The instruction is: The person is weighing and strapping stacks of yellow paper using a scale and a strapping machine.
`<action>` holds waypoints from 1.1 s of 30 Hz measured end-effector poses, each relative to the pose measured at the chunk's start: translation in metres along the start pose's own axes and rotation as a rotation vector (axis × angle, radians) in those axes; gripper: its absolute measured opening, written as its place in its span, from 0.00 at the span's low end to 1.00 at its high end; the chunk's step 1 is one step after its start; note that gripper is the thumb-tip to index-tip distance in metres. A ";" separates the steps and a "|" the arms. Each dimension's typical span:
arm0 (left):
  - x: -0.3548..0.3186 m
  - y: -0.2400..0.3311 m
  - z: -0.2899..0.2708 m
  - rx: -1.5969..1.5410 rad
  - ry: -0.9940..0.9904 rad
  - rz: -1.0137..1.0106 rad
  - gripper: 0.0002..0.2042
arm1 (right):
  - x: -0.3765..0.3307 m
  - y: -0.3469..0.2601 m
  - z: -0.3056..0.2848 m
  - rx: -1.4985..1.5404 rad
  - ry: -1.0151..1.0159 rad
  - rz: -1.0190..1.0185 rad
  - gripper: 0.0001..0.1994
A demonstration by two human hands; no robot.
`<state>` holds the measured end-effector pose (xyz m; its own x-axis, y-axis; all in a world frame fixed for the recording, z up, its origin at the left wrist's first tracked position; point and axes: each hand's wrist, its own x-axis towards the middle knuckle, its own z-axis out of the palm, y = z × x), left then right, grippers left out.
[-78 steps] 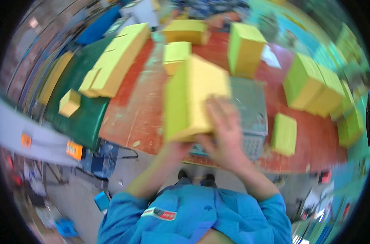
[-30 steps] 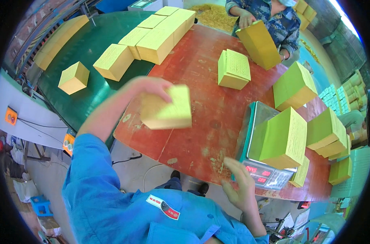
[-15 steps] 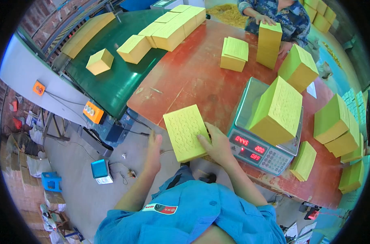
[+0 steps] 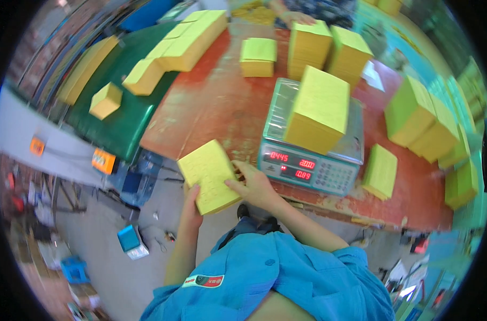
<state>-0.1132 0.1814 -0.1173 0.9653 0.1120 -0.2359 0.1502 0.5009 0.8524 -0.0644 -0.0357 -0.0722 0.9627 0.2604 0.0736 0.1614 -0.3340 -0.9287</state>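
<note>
A stack of yellow paper sheets point(image 4: 210, 176) with small marks pressed into its top is between my hands, in front of the table's near edge. My left hand point(image 4: 191, 206) grips its left lower side, thumb on top. My right hand point(image 4: 252, 184) closes on its right side, thumb on the top sheet and fingers along the edge. To the right stands a digital scale point(image 4: 310, 170) with lit red digits. A taller block of yellow paper point(image 4: 321, 107) rests on the scale's metal pan.
On the red table point(image 4: 211, 101) stand more yellow stacks: a smaller stack point(image 4: 380, 171) right of the scale and several at the far right. A co-worker's hand point(image 4: 299, 18) touches a tall stack point(image 4: 309, 51). Left lies a green conveyor belt point(image 4: 131, 117) with yellow blocks.
My left hand, apart from the stack before, has come in to grip its left side. My right hand keeps its hold. The whole view has shifted, and the scale appears further left.
</note>
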 end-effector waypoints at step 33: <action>0.130 0.138 0.357 0.699 -0.778 -0.242 0.40 | 0.026 -0.036 -0.272 0.551 0.484 0.229 0.18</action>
<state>0.1097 -0.0408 0.1364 0.7276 -0.6251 -0.2826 0.2063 -0.1934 0.9592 0.0140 -0.2638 0.0619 0.9672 -0.2293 -0.1090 -0.0624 0.2011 -0.9776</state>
